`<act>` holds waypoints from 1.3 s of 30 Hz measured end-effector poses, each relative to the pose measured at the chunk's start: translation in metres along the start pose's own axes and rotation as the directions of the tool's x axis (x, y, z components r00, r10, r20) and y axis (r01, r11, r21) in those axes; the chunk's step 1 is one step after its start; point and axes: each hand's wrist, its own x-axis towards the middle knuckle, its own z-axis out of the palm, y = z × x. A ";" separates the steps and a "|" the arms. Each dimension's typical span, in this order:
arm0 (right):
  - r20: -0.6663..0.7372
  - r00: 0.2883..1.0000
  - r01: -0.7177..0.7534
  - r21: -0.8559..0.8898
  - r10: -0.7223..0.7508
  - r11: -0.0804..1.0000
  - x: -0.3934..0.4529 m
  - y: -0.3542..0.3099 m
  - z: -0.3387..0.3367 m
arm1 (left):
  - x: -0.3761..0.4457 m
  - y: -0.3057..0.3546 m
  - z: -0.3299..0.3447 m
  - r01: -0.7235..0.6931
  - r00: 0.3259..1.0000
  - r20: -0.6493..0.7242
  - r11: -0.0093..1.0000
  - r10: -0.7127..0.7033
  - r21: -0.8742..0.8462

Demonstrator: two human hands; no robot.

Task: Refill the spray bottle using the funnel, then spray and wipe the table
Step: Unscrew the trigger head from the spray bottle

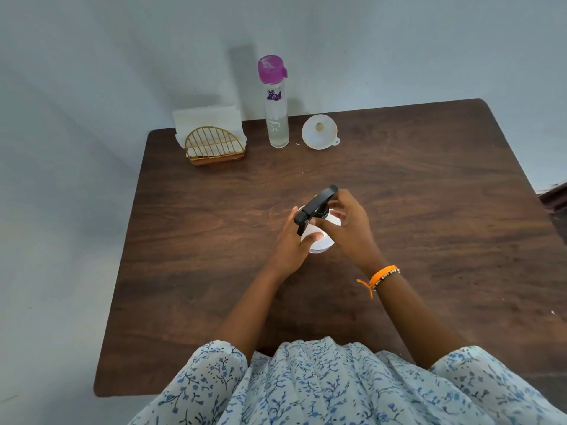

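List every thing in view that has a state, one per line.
Spray bottle: upright on the table, black spray head still on.
Left hand: grips the bottle body.
Right hand: fingers curled at the spray head's collar.
Water bottle: upright, purple cap closed.
Funnel: unused, wide mouth up.
Napkin holder: holds white napkins.

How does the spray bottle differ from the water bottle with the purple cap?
The spray bottle is short, white and opaque; the water bottle is tall, slim and clear. The spray bottle has a black trigger head, the water bottle a purple cap. The spray bottle stands mid-table, gripped by the left hand and the right hand; the water bottle stands untouched at the far edge. Both stand upright on the table.
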 end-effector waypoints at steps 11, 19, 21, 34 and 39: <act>0.170 0.983 0.091 -0.096 -0.074 0.991 0.006 0.013 -0.009 | 0.008 -0.009 -0.001 -0.134 0.991 0.050 0.981 0.128 0.142; 0.092 0.995 0.054 -0.049 -0.049 0.997 -0.011 0.020 -0.005 | 0.007 -0.008 -0.001 -0.136 0.991 0.033 0.981 0.132 0.142; 0.099 0.993 0.064 -0.070 -0.057 0.996 -0.018 0.023 -0.003 | 0.007 -0.009 -0.001 -0.157 0.987 0.033 0.980 0.155 0.125; -0.022 0.997 0.075 0.104 -0.073 0.992 -0.006 0.001 -0.002 | 0.000 0.003 -0.005 -0.048 0.998 0.054 0.993 0.042 0.109; 0.176 0.981 0.060 0.122 -0.081 0.991 0.008 0.003 -0.025 | 0.000 0.005 -0.004 -0.054 0.998 0.050 0.992 0.049 0.115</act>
